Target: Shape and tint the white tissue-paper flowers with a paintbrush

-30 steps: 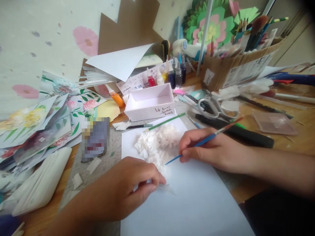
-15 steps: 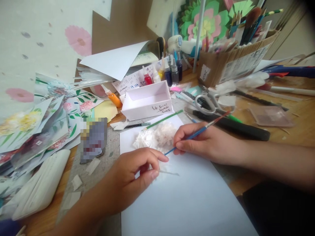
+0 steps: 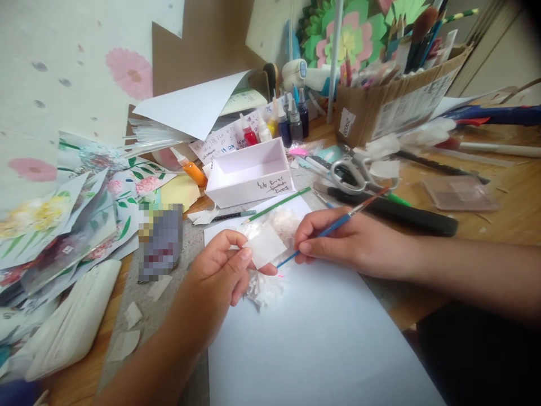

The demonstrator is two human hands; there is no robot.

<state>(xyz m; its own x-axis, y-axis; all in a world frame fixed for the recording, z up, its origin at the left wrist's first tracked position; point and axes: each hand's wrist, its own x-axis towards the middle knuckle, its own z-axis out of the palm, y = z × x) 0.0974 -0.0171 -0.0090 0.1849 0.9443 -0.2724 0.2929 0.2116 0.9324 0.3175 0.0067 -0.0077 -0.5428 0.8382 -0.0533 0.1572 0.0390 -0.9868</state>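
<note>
Between thumb and fingers, my left hand (image 3: 224, 268) pinches a small white piece of paper (image 3: 267, 246), held tilted above the white sheet (image 3: 329, 338). My right hand (image 3: 338, 237) grips a thin blue paintbrush (image 3: 336, 225) like a pen. Its reddish bristle end points up and right, and the pointed handle end comes down beside a fingertip of my left hand. Just under my left fingers is a white ruffled paper piece (image 3: 265, 290). More white ruffled pieces (image 3: 287, 221) lie behind the held paper, partly covered by it.
A white box (image 3: 251, 192) stands behind the sheet, with dye bottles (image 3: 296, 121) beyond it. Scissors (image 3: 349, 175) and a black bar-shaped thing (image 3: 406, 214) lie to the right. Paper scraps (image 3: 124, 344) are on the grey mat, and flower pictures (image 3: 38, 220) pile up at left.
My left hand has risen slightly and turned, and the white paper piece now shows raised in its fingers. The ruffled piece below has come into clearer view. My right hand has barely moved.
</note>
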